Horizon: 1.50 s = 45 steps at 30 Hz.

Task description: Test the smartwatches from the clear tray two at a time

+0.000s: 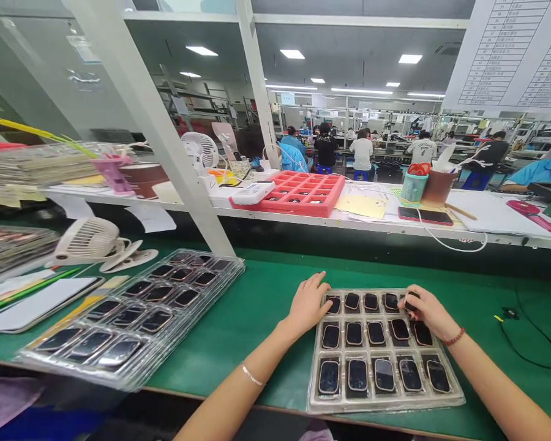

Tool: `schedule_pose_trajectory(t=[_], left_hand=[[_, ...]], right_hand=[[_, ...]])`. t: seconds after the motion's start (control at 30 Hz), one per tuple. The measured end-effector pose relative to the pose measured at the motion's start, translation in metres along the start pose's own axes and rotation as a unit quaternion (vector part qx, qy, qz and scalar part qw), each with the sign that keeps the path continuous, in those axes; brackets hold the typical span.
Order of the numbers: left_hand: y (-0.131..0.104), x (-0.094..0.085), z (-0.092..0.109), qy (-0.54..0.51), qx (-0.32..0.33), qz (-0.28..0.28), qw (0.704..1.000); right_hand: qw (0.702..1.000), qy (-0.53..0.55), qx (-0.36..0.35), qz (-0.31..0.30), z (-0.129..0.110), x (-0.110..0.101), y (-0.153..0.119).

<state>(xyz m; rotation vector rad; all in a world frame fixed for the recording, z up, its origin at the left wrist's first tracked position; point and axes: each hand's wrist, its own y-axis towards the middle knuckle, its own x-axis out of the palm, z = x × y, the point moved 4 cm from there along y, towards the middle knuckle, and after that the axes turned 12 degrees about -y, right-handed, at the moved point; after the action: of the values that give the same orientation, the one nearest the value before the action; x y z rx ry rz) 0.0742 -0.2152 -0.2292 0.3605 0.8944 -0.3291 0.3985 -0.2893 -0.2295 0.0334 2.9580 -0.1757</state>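
A clear plastic tray (376,401) in front of me holds rows of dark smartwatch faces with gold-coloured rims, one to a compartment. My left hand (307,304) rests at the tray's far left corner, fingers stretched out and thumb on the edge beside a corner watch face (333,305). At the far right corner, my right hand (426,312) pinches a watch face (412,301) between thumb and fingers, partly hiding it. Left of my arms lies a stack of clear trays (165,343), its top one filled with similar watch faces.
A white fan (89,242), a notebook (41,300) and a green pen (32,290) are on the left. The shelf ahead carries a red compartment tray (298,205), a phone (425,215) and cups. A black cable (528,355) lies at right. People sit farther back.
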Motion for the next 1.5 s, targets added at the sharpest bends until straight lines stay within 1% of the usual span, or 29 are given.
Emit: schedule_pose_trajectory(t=[0.07,0.13,0.2,0.27,0.3,0.37,0.47,0.53,0.63,0.7,0.8,0.93,0.97,1.0,1.07,1.27,1.4,1.5], left_hand=[[-0.003,0.001,0.000,-0.028,0.000,-0.015,0.999],[-0.004,0.002,0.000,-0.060,-0.013,-0.036,0.997],[-0.002,0.002,0.001,-0.081,-0.014,-0.041,0.996],[-0.001,0.002,0.004,-0.111,-0.006,-0.038,0.993],[-0.001,0.003,0.008,-0.131,-0.001,-0.035,0.991],[0.001,0.006,0.015,-0.177,0.008,-0.027,0.984],[0.009,0.017,0.025,-0.271,-0.005,-0.015,0.962],[0.019,0.028,0.028,-0.353,-0.024,-0.024,0.935],[0.033,0.045,0.028,-0.474,-0.056,-0.068,0.876],[0.036,0.051,0.025,-0.532,-0.075,-0.091,0.838],[0.032,0.050,0.021,-0.594,-0.093,-0.106,0.792],[0.024,0.046,0.020,-0.691,-0.117,-0.150,0.697],[0.023,0.045,0.020,-0.705,-0.119,-0.160,0.681],[0.022,0.045,0.019,-0.710,-0.119,-0.167,0.673],[0.022,0.046,0.018,-0.710,-0.117,-0.171,0.673],[0.021,0.050,0.014,-0.690,-0.115,-0.164,0.695],[0.021,0.052,0.016,-0.677,-0.117,-0.175,0.706],[0.021,0.052,0.017,-0.667,-0.111,-0.171,0.717]], right_hand=[[0.998,0.007,0.014,-0.066,-0.010,0.027,0.022],[0.994,0.014,0.024,-0.109,-0.016,0.053,0.043],[0.990,0.024,0.030,-0.135,-0.018,0.076,0.058],[0.987,0.035,0.034,-0.152,-0.016,0.090,0.067],[0.986,0.042,0.035,-0.158,-0.014,0.094,0.069],[0.984,0.056,0.038,-0.162,-0.011,0.095,0.069],[0.983,0.080,0.045,-0.159,-0.005,0.085,0.065],[0.980,0.103,0.051,-0.160,-0.003,0.076,0.061],[0.973,0.140,0.056,-0.174,0.001,0.065,0.056],[0.969,0.155,0.054,-0.186,0.003,0.059,0.053],[0.965,0.163,0.047,-0.202,0.004,0.053,0.050],[0.961,0.152,0.033,-0.228,-0.001,0.051,0.046],[0.960,0.147,0.030,-0.235,-0.002,0.052,0.045],[0.960,0.140,0.026,-0.241,-0.004,0.053,0.044],[0.960,0.125,0.017,-0.250,-0.007,0.056,0.042],[0.961,0.068,-0.016,-0.269,-0.013,0.060,0.038],[0.960,0.056,-0.020,-0.272,-0.013,0.060,0.037],[0.962,0.070,-0.003,-0.265,-0.010,0.059,0.038]])
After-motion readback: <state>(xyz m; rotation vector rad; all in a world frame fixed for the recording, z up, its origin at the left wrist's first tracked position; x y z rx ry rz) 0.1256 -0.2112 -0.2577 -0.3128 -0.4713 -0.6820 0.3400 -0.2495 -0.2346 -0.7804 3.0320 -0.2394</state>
